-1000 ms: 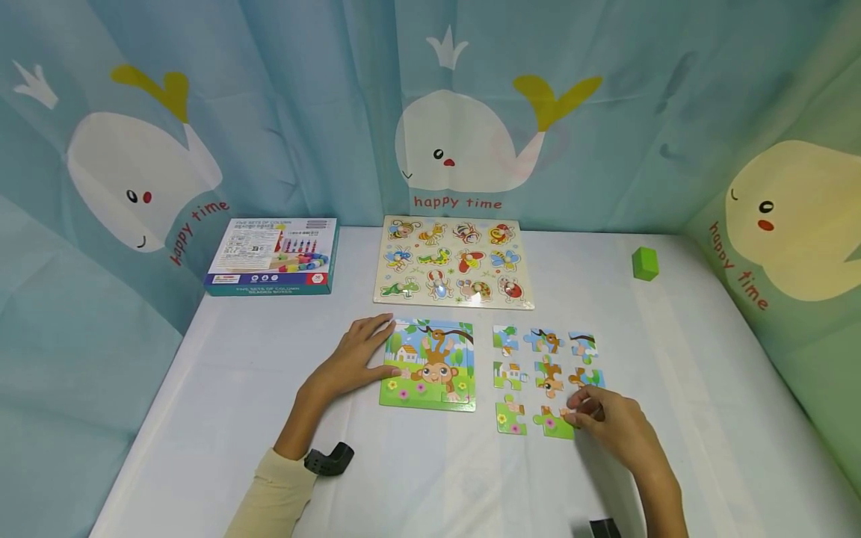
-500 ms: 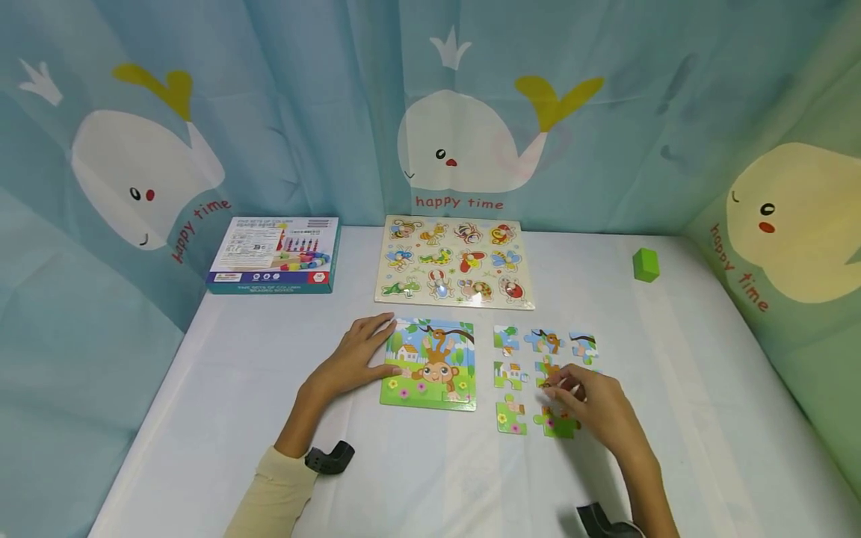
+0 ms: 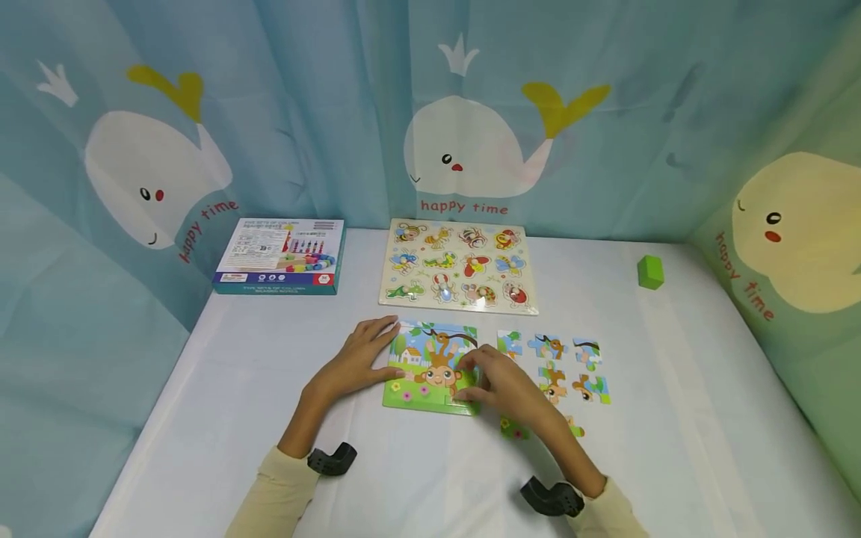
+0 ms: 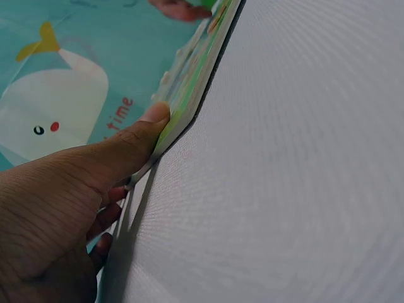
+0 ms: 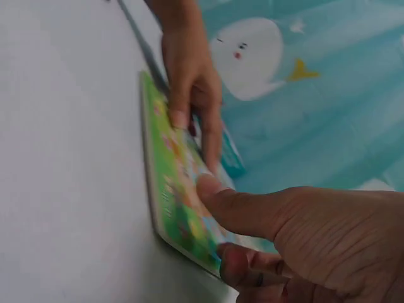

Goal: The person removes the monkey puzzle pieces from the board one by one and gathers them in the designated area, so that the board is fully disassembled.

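Note:
A square picture puzzle board [image 3: 417,400], with a monkey hanging over green grass, lies on the white table. My left hand [image 3: 353,366] rests at its left side; in the left wrist view the thumb [image 4: 154,117] lies on the board's edge. My right hand [image 3: 507,381] is over the board's right side, thumb and fingers apart near the lower right piece; in the right wrist view no loose piece shows between them. Several loose jigsaw pieces, such as a branch piece [image 3: 587,351] and a monkey-face piece [image 3: 592,388], lie in rows at the right, partly hidden by my right forearm.
Behind the puzzle lies a wooden insect board [image 3: 457,265]. A boxed bead set [image 3: 279,258] sits at the back left. A green block [image 3: 649,272] stands at the back right. Printed curtains [image 3: 363,112] hang around the table.
My right hand has moved left from the lower right loose pieces, across the rows, to the puzzle board. My left hand keeps its place on the board.

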Motion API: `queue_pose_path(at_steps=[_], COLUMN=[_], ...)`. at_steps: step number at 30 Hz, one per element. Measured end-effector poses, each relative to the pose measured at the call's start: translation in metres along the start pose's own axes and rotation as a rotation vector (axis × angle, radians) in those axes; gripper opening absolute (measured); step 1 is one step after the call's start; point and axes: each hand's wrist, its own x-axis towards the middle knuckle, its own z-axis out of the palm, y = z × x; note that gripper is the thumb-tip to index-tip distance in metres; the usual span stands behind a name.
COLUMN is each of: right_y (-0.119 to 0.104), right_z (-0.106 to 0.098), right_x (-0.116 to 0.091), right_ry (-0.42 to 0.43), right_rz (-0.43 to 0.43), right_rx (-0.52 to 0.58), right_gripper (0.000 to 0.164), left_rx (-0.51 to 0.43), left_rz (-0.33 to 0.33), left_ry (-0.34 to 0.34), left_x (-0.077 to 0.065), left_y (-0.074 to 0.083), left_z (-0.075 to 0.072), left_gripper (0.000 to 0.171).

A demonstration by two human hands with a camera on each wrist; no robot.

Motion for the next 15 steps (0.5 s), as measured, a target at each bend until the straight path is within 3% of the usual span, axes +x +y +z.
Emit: queue_pose_path(at_steps=[6,15], right_y=[-0.0037,-0.0053], right_z=[0.0081,0.0087], right_x=[0.0048,0.0082], right_ry=[-0.022,-0.024], right_rz=[0.063,0.019], right_rx=[-0.088,-0.145], right_gripper=[0.044,0.044], left_rx=[-0.011,-0.022], left_rz=[0.001,-0.010], left_ry=[-0.012,-0.002], left_x=[0.0022,-0.0002], left_y=[0.0002,-0.0001], left_z=[0.0023,-0.0001], left_gripper=[0.085,0.085])
